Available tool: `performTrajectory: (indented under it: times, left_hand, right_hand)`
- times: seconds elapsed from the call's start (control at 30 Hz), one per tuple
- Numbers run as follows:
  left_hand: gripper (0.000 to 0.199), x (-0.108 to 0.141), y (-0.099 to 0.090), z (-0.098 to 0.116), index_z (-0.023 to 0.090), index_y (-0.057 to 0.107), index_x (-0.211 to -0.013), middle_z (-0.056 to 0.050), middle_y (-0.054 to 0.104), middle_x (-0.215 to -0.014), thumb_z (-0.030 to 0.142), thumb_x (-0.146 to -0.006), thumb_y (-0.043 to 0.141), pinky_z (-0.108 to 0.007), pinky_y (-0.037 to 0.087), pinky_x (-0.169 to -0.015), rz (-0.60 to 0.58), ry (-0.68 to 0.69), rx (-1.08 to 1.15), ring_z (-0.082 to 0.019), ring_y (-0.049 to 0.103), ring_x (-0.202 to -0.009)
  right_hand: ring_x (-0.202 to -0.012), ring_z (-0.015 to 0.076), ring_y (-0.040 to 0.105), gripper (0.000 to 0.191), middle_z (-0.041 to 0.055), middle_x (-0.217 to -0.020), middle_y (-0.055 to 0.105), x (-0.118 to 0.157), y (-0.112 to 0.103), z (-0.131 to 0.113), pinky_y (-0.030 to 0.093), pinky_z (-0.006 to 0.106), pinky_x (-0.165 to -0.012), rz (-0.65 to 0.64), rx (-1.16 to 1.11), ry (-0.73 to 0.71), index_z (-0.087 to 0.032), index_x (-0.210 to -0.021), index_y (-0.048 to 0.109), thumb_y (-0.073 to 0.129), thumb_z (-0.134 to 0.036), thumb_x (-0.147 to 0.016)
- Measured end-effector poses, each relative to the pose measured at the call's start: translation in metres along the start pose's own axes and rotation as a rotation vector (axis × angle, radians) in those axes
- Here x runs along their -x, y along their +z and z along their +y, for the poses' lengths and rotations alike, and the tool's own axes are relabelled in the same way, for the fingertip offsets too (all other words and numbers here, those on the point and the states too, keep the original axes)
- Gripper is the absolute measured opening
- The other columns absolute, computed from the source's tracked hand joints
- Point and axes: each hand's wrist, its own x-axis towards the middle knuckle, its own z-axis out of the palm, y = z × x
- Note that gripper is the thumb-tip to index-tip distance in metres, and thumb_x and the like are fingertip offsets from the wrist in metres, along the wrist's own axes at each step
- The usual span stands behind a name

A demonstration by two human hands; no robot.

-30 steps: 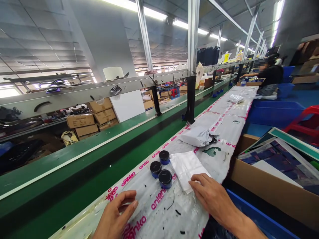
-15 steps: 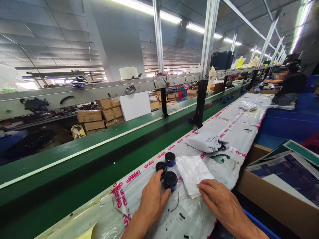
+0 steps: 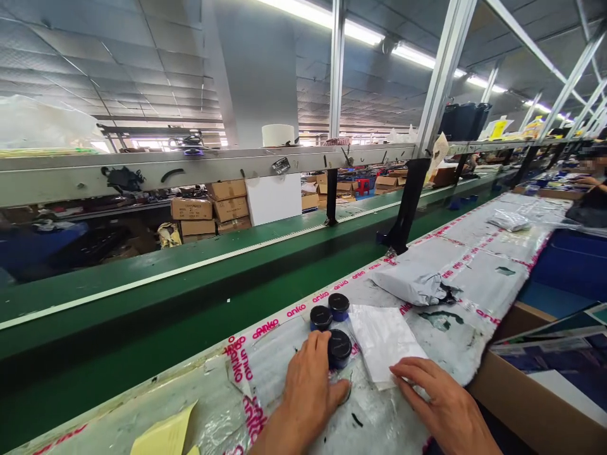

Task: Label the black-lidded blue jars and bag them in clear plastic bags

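Observation:
Three round black-lidded containers with blue sides stand close together on the covered bench: a front one point(image 3: 339, 349), a left one point(image 3: 321, 318) and a back one point(image 3: 338, 306). My left hand point(image 3: 308, 388) is beside the front container, fingertips at its near left side, thumb spread away to the right. Under that thumb shows the edge of something I cannot make out. To the right of the containers lie flat white plastic bags point(image 3: 386, 341). My right hand point(image 3: 441, 398) pinches their near edge between thumb and forefinger.
A crumpled white package point(image 3: 410, 284) lies farther along the bench. Left of it runs a green conveyor point(image 3: 199, 322) with a dark upright post point(image 3: 408, 208). An open cardboard box point(image 3: 535, 385) stands at the right. Yellow paper point(image 3: 165, 430) lies at the near left. A person sits far right.
The view has swung left, so the bench things appear farther right. My left hand has drawn back from the left container, its thumb now lower and apart from the front one.

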Motion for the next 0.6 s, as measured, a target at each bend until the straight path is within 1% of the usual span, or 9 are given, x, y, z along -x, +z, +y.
performTrajectory:
  times: [0.07, 0.13, 0.27, 0.37, 0.43, 0.5, 0.53, 0.6]
  left_hand:
    - [0.073, -0.003, 0.008, 0.005, 0.018, 0.044, -0.144, -0.013, 0.051, -0.145, 0.023, -0.076, 0.070, -0.044, 0.044, -0.106, 0.029, -0.048, -0.018, -0.033, 0.054, -0.127]
    - [0.067, -0.007, 0.013, 0.009, 0.019, 0.045, -0.142, -0.012, 0.055, -0.141, 0.023, -0.079, 0.068, -0.043, 0.046, -0.103, 0.055, -0.079, -0.033, -0.032, 0.058, -0.121]
    - [0.062, -0.006, 0.014, 0.013, 0.018, 0.051, -0.137, -0.012, 0.061, -0.128, 0.022, -0.077, 0.069, -0.044, 0.047, -0.099, 0.076, -0.105, -0.044, -0.034, 0.060, -0.114]
    - [0.066, 0.001, 0.010, 0.013, 0.018, 0.051, -0.137, -0.012, 0.061, -0.127, 0.024, -0.075, 0.072, -0.047, 0.047, -0.097, 0.077, -0.138, -0.046, -0.035, 0.061, -0.111]
    - [0.074, 0.007, 0.007, 0.011, 0.018, 0.047, -0.142, -0.013, 0.056, -0.134, 0.027, -0.074, 0.075, -0.048, 0.047, -0.099, 0.082, -0.139, -0.023, -0.036, 0.059, -0.115]
    - [0.076, 0.014, 0.004, 0.008, 0.019, 0.046, -0.142, -0.013, 0.051, -0.142, 0.029, -0.074, 0.077, -0.049, 0.046, -0.101, 0.099, -0.114, 0.011, -0.035, 0.057, -0.119]
    - [0.071, 0.018, 0.002, 0.007, 0.020, 0.049, -0.140, -0.013, 0.049, -0.143, 0.030, -0.075, 0.076, -0.048, 0.046, -0.102, 0.111, -0.094, 0.026, -0.035, 0.056, -0.120]
    - [0.055, 0.026, -0.002, 0.006, 0.022, 0.055, -0.131, -0.011, 0.051, -0.141, 0.029, -0.079, 0.071, -0.046, 0.046, -0.102, 0.134, -0.049, 0.059, -0.032, 0.056, -0.119]
  right_hand:
    - [-0.081, 0.0212, 0.075, 0.036, 0.0054, -0.094, 0.076, 0.000, 0.000, -0.001, 0.064, 0.031, -0.069, -0.012, -0.023, 0.015, -0.028, -0.093, 0.075, 0.048, -0.052, -0.099]
    - [-0.082, 0.0215, 0.075, 0.035, 0.0058, -0.096, 0.077, 0.001, -0.002, -0.002, 0.064, 0.030, -0.071, -0.017, -0.043, 0.020, -0.028, -0.096, 0.076, 0.049, -0.051, -0.099]
    - [-0.086, 0.0220, 0.076, 0.032, 0.0064, -0.098, 0.077, 0.001, -0.006, -0.005, 0.065, 0.031, -0.074, -0.012, -0.077, 0.014, -0.027, -0.100, 0.076, 0.050, -0.046, -0.099]
    - [-0.087, 0.0227, 0.076, 0.032, 0.0068, -0.100, 0.078, -0.001, -0.008, -0.006, 0.065, 0.031, -0.074, -0.018, -0.102, 0.066, -0.027, -0.098, 0.077, 0.051, -0.046, -0.098]
    - [-0.088, 0.0234, 0.076, 0.033, 0.0068, -0.100, 0.078, -0.003, -0.008, -0.008, 0.064, 0.031, -0.075, -0.028, -0.132, 0.122, -0.027, -0.096, 0.077, 0.052, -0.049, -0.097]
    - [-0.087, 0.0239, 0.075, 0.036, 0.0066, -0.098, 0.078, -0.005, -0.009, -0.011, 0.064, 0.030, -0.070, -0.037, -0.180, 0.179, -0.026, -0.091, 0.076, 0.053, -0.054, -0.094]
    - [-0.086, 0.0239, 0.075, 0.036, 0.0065, -0.097, 0.078, -0.006, -0.010, -0.013, 0.063, 0.028, -0.065, -0.045, -0.207, 0.210, -0.026, -0.089, 0.076, 0.055, -0.056, -0.093]
    - [-0.082, 0.0230, 0.074, 0.037, 0.0061, -0.094, 0.077, -0.010, -0.013, -0.018, 0.059, 0.024, -0.055, -0.066, -0.260, 0.275, -0.026, -0.086, 0.075, 0.058, -0.058, -0.090]
